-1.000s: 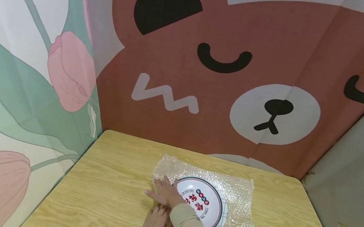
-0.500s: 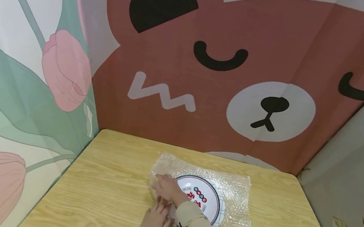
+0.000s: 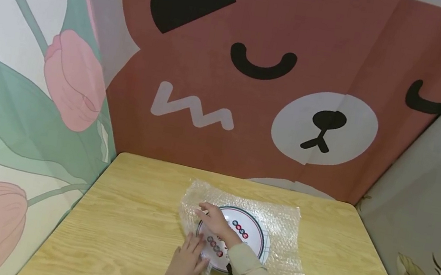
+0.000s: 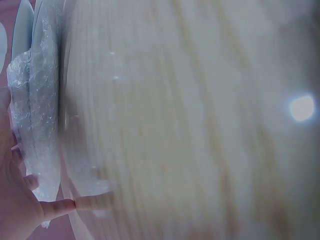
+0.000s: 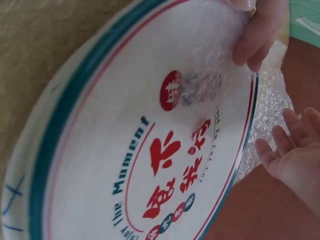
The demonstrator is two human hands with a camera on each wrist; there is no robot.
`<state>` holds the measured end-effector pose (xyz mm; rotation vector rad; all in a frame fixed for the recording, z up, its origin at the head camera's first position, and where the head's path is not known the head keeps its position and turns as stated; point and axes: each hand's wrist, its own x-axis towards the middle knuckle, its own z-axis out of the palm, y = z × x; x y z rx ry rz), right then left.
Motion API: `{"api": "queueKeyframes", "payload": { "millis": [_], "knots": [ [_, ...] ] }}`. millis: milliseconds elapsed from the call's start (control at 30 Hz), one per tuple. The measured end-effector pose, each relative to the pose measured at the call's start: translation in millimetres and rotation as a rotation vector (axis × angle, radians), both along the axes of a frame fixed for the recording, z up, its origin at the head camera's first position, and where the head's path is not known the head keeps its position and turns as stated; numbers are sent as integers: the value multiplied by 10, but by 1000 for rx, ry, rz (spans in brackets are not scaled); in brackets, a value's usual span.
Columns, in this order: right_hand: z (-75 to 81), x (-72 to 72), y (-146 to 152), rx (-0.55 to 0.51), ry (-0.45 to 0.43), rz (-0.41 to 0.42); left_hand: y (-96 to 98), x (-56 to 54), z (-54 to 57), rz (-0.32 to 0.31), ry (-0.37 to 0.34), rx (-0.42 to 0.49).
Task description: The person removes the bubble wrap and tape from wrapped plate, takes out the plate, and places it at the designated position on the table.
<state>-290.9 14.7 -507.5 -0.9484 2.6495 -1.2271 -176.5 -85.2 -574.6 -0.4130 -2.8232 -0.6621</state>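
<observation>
A round white plate with a green and red rim and red characters lies on a sheet of bubble wrap. Beneath it shows the edge of another plate with blue grid lines. A flap of wrap covers part of the printed plate. My left hand rests its extended fingers on that flap at the plate's lower left rim, thumb spread apart. Over the upper left of the plate is my right hand, its fingers loosely bent and holding nothing; the right wrist view shows this hand beyond the rim.
The wooden table carries the wrap and plates near its middle. A bear-print curtain hangs behind its back edge, with a tulip-print curtain on the left and a pale leaf-print curtain on the right.
My right hand has left the wrap at the left edge and moved up and right over the plate. The folded flap now shows on the plate's lower left, with my left hand staying there.
</observation>
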Motion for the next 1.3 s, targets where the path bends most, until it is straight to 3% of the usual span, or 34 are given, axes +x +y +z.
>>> {"api": "queueKeyframes", "payload": {
  "millis": [500,1300],
  "knots": [
    [59,174,303,-105,5,-128,-14,-11,-6,3,-35,5],
    [122,363,687,-124,85,-285,-5,-19,-18,13,-60,8]
  ]
}}
